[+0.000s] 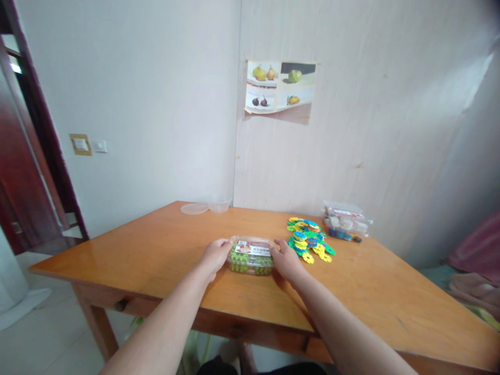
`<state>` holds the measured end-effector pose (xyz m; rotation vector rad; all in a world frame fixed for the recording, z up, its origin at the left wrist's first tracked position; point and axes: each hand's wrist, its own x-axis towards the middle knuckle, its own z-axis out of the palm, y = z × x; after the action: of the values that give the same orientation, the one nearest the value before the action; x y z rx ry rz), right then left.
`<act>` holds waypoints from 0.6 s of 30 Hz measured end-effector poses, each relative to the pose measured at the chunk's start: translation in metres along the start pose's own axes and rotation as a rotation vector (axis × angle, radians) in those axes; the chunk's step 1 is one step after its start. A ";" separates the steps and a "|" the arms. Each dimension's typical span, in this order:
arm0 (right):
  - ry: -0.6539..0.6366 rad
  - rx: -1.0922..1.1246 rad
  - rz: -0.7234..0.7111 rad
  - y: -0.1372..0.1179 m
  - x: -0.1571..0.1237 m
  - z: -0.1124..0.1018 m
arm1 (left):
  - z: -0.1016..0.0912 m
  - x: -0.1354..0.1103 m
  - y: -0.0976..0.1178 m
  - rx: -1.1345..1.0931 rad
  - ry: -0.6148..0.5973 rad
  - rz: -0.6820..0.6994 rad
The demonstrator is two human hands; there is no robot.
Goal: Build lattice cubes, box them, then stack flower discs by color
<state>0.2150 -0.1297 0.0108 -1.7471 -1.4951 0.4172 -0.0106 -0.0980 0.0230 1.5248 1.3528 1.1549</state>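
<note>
A clear plastic box (251, 254) with a red and white label and green pieces inside sits on the wooden table (164, 250). My left hand (215, 255) grips its left end. My right hand (286, 259) grips its right end. The box rests flat on the tabletop between both hands. Just right of my right hand lies a pile of flat plastic flower-shaped pieces (308, 238) in green, yellow, blue and orange.
A second clear box (346, 221) with blue and white contents stands by the wall, right of the pile. A clear cup (219, 204) and a lid (194, 208) sit at the table's far edge. A fruit picture (279, 86) hangs on the wall. A dark red door frame (42, 130) stands left.
</note>
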 end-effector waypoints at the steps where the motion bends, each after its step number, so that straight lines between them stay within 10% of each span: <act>1: 0.009 0.007 -0.006 0.000 -0.001 0.001 | 0.000 0.000 0.000 0.000 0.003 0.004; 18: 0.018 -0.110 -0.041 -0.015 0.000 -0.038 | -0.013 0.006 0.012 0.287 0.150 0.061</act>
<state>0.2308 -0.1424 0.0461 -1.7974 -1.5640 0.3024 -0.0197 -0.0943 0.0392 1.7185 1.6390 1.1709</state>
